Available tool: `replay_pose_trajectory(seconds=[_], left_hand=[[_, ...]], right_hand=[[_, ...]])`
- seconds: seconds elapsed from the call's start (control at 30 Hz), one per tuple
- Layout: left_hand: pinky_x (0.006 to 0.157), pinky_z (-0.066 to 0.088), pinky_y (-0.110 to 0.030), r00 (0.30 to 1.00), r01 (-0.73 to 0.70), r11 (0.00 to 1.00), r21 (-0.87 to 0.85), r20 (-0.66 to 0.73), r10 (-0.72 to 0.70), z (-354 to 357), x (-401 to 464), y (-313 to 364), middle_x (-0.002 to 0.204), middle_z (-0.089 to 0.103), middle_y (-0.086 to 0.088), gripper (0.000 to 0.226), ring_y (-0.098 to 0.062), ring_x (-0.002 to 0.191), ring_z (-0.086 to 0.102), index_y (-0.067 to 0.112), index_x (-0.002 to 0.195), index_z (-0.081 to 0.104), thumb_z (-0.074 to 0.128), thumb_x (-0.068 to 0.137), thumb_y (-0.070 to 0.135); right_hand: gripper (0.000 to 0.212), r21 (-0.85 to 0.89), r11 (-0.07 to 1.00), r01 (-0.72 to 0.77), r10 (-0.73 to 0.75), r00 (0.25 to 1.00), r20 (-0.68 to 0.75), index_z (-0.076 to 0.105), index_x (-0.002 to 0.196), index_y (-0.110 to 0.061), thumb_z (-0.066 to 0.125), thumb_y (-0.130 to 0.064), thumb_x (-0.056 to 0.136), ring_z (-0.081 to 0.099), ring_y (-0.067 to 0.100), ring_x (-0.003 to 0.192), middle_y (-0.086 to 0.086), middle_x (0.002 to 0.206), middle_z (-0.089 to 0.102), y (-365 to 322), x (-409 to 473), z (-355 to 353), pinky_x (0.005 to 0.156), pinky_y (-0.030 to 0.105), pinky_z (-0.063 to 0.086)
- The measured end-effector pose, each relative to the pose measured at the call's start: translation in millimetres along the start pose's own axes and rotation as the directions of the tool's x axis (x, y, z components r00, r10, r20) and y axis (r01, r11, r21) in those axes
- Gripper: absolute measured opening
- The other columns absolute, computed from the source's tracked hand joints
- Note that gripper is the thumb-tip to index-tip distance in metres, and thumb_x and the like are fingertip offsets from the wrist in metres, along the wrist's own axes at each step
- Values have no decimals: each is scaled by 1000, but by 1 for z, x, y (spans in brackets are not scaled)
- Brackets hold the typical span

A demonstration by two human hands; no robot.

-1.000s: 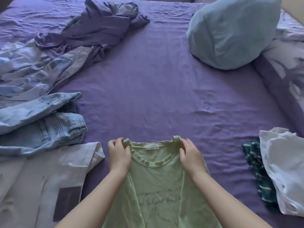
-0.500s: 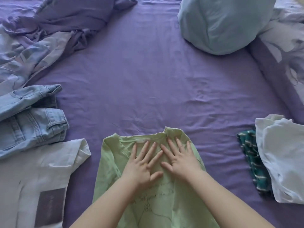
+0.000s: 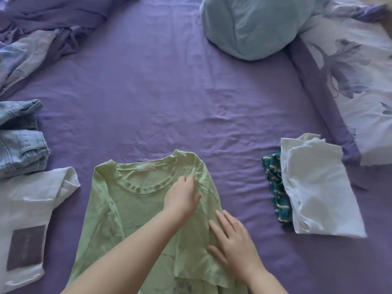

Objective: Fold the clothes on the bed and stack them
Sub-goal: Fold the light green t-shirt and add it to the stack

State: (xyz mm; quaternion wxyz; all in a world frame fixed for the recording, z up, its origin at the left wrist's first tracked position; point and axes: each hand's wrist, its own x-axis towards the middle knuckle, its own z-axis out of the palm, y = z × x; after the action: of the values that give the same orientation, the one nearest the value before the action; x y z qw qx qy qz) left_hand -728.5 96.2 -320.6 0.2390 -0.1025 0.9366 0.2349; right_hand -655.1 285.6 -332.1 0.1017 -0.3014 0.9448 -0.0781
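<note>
1. Bed [image 3: 169, 92]: a purple sheet is covering it, wrinkled across the middle, and it is carrying every item listed below.
2. Green T-shirt [image 3: 131, 209]: it is lying flat at the near edge of the bed, neckline pointing toward the far edge; its right sleeve is lying folded inward over the body.
3. Left hand [image 3: 182, 198]: it is reaching across the shirt and resting just below the right side of the collar, fingers straight and pressing the folded sleeve flat.
4. Right hand [image 3: 233, 245]: it is lying palm down on the shirt's right side, nearer the near edge, fingers spread and straight; it is gripping nothing. The two hands are sitting near each other but apart.
5. White T-shirt with a dark print patch [image 3: 27, 219]: it is lying at the near left corner, just beside the green shirt.
6. Jeans [image 3: 21, 141]: light denim, bunched against the left edge beyond the white T-shirt.
7. White garment [image 3: 318, 187]: loosely folded near the right edge, partly covering a teal striped garment [image 3: 275, 187]; whether the striped one is folded cannot be told.
8. Pale blue pillow [image 3: 250, 26]: it is sitting toward the far right corner.
9. Floral duvet [image 3: 350, 71]: it is running along the right edge.
10. Crumpled purple bedding [image 3: 48, 24]: it is lying heaped in the far left corner.
</note>
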Motion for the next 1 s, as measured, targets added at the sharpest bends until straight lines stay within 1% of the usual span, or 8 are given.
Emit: replay_pose_trajectory(seconds=[0.13, 0.23, 0.37, 0.43, 0.53, 0.67, 0.83, 1.0], left_hand=[[81, 45, -38, 993, 77, 997, -16, -92, -78, 5, -1, 20, 124, 53, -6, 50, -30, 108, 57, 31, 138, 33, 42, 92, 14], [81, 49, -39, 981, 68, 962, -266, -160, -114, -6, 9, 34, 114, 57, -8, 50, -30, 98, 60, 26, 139, 39, 43, 92, 10], [75, 54, -34, 987, 135, 446, -885, 80, -140, -17, 33, 64, 93, 54, -7, 57, -18, 77, 55, 15, 138, 42, 52, 87, -7], [74, 47, -22, 996, 70, 589, -805, 89, 3, -14, 39, 76, 120, 53, -11, 61, -18, 96, 54, 17, 138, 43, 44, 85, -14], [100, 35, -25, 960, -265, 946, -188, 38, 276, -2, 39, 73, 143, 40, -7, 66, -21, 130, 37, 21, 138, 46, 41, 81, -12], [106, 33, -38, 913, -406, 856, 320, 104, 394, 14, 37, 56, 154, 22, 2, 62, -24, 143, 10, 36, 136, 45, 46, 84, 2], [81, 42, -29, 925, -335, 886, 320, -68, 375, 14, 48, 63, 122, 50, 3, 28, -22, 122, 36, 31, 109, 65, 50, 89, 19], [89, 45, -34, 963, -269, 956, 117, -6, 271, 2, 62, 87, 115, 50, 1, 17, -20, 104, 50, 29, 100, 72, 63, 87, 35]], right_hand=[[31, 166, 985, -41, 61, 992, -115, 70, 79, -13, 90, -12, 55, 66, 18, 87, -2, 93, 68, 8, 8, -8, 49, 21, 50], [23, 217, 965, -146, 186, 966, -179, 67, 79, -11, 84, -4, 63, 66, 21, 78, 0, 88, 67, 28, 10, -19, 48, 25, 50], [19, 224, 893, -390, 442, 851, -282, 67, 81, -8, 79, -1, 69, 64, 26, 74, 4, 88, 66, 55, 7, -33, 61, 30, 54], [11, 194, 900, -391, 436, 823, -364, 68, 90, -4, 69, -8, 80, 67, 30, 81, 10, 98, 67, 56, 3, -33, 68, 34, 56], [42, 90, 961, -260, 275, 921, -275, 68, 107, -11, 51, -40, 83, 63, 31, 106, 13, 119, 63, 44, -10, -24, 84, 41, 53], [43, -123, 985, 117, -120, 993, -17, 71, 102, -27, 69, -51, 66, 58, 29, 117, 6, 124, 64, 35, -22, -11, 95, 55, 44], [20, -110, 994, -29, 0, 967, -254, 68, 74, -18, 80, -20, 59, 66, 21, 95, -2, 87, 68, 60, -11, -34, 94, 42, 45], [16, -166, 945, -280, 199, 900, -387, 62, 77, -14, 56, -26, 67, 62, 25, 102, 1, 89, 65, 101, -11, -78, 90, 38, 35]])
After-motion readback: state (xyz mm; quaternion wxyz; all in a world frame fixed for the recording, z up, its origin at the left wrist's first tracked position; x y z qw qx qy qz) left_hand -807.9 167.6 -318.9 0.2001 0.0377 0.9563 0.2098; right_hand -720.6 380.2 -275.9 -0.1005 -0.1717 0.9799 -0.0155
